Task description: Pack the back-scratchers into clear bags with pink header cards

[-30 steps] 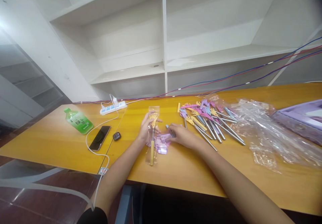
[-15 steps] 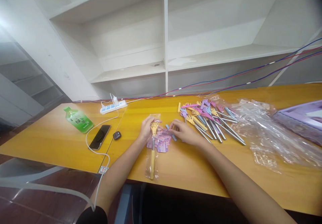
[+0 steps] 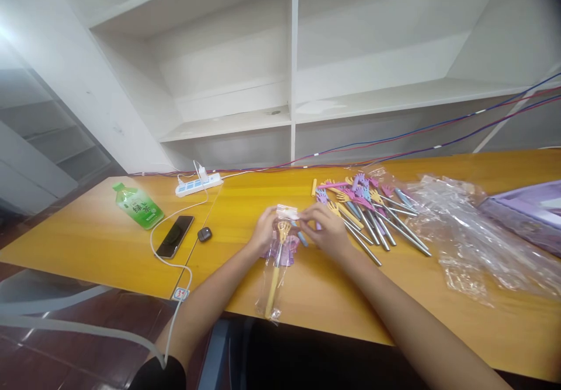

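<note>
A clear plastic bag (image 3: 264,290) with a white header strip hangs between my two hands near the table's front. Inside it lies a yellow back scratcher (image 3: 274,285) with a hand-shaped head and a metal rod. My left hand (image 3: 263,232) is closed on the bag's upper left edge. At the upper right corner, my right hand (image 3: 324,229) pinches the bag with thumb and fingers. Behind the bag, small purple printed cards (image 3: 288,256) lie on the table, partly covered. A blue piece (image 3: 302,238) is beside them, close to my right hand.
Several colourful back scratchers (image 3: 363,203) are heaped right of my hands. Farther right are empty plastic bags (image 3: 456,220) and a purple box (image 3: 526,209). On the left are a green bottle (image 3: 139,206), a phone (image 3: 175,237), a black case (image 3: 204,234) and a power strip (image 3: 199,184).
My right hand has come up from the cards and blue piece to the bag's top corner. The bag's top is raised and tilted right, showing the white strip.
</note>
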### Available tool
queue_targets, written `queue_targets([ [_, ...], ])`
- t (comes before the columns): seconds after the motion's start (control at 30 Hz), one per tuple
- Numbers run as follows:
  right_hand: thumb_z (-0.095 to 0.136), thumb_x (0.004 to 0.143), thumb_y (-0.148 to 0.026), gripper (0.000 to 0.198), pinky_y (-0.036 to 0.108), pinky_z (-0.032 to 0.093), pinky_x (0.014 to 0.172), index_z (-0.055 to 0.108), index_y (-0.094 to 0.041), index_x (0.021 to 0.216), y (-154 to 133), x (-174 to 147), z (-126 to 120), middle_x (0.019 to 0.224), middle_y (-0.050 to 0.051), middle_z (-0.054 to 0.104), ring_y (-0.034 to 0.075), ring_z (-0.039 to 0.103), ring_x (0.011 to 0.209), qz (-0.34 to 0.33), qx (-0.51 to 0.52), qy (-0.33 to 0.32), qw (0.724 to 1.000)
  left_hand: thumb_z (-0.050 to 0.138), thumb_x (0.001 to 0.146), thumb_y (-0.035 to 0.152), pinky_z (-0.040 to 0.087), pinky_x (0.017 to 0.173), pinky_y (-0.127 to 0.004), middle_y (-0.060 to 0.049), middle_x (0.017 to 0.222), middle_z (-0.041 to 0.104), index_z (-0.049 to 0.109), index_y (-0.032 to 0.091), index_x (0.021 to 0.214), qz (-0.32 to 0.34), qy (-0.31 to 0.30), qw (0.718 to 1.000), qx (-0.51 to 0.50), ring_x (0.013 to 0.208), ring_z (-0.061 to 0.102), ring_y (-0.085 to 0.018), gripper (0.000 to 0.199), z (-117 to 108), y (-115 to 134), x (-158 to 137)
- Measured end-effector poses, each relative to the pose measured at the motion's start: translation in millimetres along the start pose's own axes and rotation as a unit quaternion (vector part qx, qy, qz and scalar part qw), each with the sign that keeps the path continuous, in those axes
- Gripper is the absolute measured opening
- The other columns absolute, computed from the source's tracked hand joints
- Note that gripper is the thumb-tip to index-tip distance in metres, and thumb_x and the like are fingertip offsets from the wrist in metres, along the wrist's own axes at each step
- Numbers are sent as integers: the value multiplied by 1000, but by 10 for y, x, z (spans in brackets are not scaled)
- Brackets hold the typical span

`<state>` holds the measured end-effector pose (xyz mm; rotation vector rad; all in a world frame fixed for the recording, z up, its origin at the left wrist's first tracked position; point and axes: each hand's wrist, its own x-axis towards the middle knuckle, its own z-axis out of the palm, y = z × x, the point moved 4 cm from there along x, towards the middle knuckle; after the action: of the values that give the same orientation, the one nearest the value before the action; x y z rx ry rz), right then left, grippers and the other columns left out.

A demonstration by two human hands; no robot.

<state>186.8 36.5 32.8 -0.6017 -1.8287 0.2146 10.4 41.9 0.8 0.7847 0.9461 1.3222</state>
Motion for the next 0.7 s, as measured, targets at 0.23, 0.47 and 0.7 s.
queue_targets([
  [0.23,58,102,-22,20,26,41,64,67,-22,85,-27,-85,191,83,3,68,12,58,68,-140,-164,-100,971,57,91,56,54,72,-34,-13,88,76,74,9,104,-60,-108,990,-67,76,69,-24,51,86,-12,-53],
  [0.47,55,103,-20,22,26,37,60,65,-21,83,-36,-56,111,81,3,65,12,55,65,-135,-221,-73,963,69,82,32,51,71,-30,-6,84,74,74,12,96,-9,-85,994,-65,72,65,-19,25,140,-36,-99],
  [0.7,58,102,-21,16,24,41,62,65,-21,88,0,-44,55,84,3,65,11,58,69,-112,-161,-75,978,63,83,37,53,73,-35,-9,93,76,74,13,103,-14,-112,991,-66,77,67,-22,33,184,0,-157],
])
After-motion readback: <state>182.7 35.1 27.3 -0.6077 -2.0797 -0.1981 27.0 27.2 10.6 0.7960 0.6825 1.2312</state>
